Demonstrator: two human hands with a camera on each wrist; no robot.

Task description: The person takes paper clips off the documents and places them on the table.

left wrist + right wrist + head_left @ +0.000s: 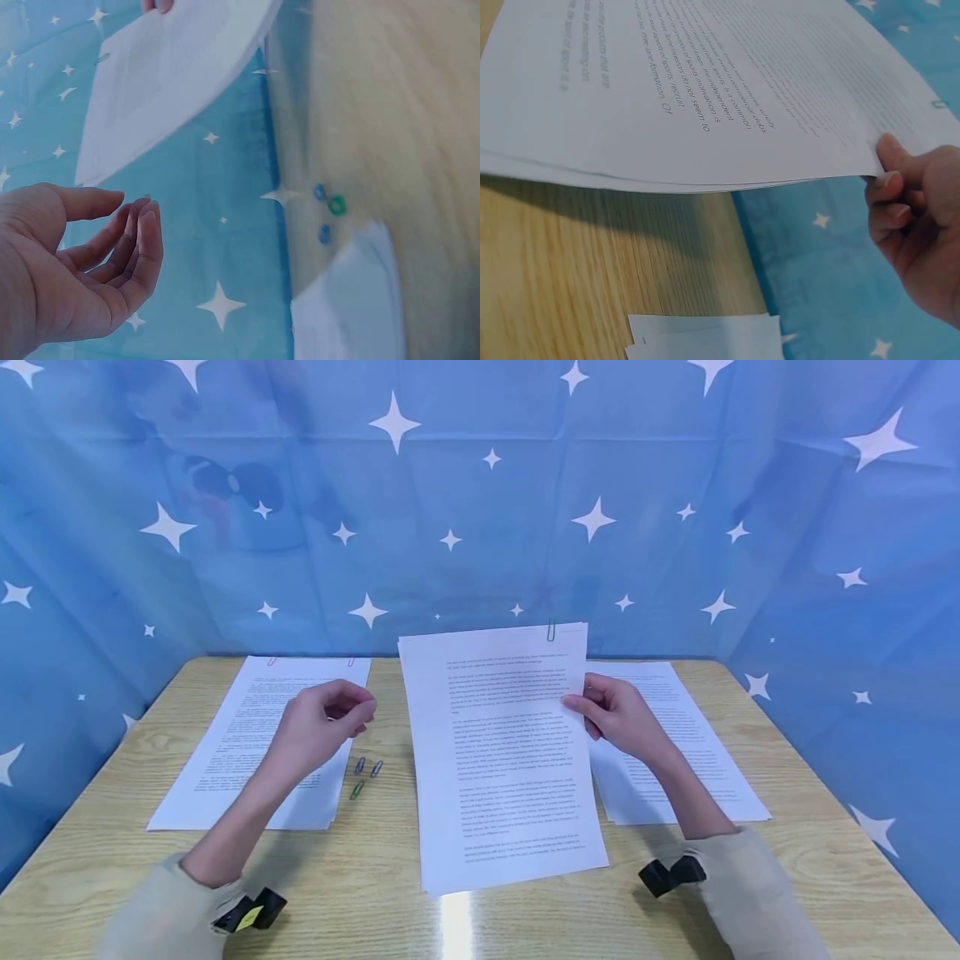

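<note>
The right hand [618, 718] pinches a sheaf of printed sheets [510, 760] at its right side, raised over the middle of the tabletop [375, 910]; gripping it by the margin probably keeps its top edge free. There a green paperclip [551, 631] sits near the right corner. The left hand [318, 714] is loosely curled, a narrow gap between thumb and fingertips, with nothing visible in it. Just beyond it, two blue paperclips [360, 766] and a loose green clip [357, 790] lie left of centre, likely set there for easy reach. A left stack [225, 752] with pink clips [351, 662] reaches the far edge near the far left corner, partly hidden by the forearm. A right stack [690, 752] lies towards the far right corner, its left side screened by the raised sheaf. A starry curtain [465, 485] hangs behind the far edge.
</note>
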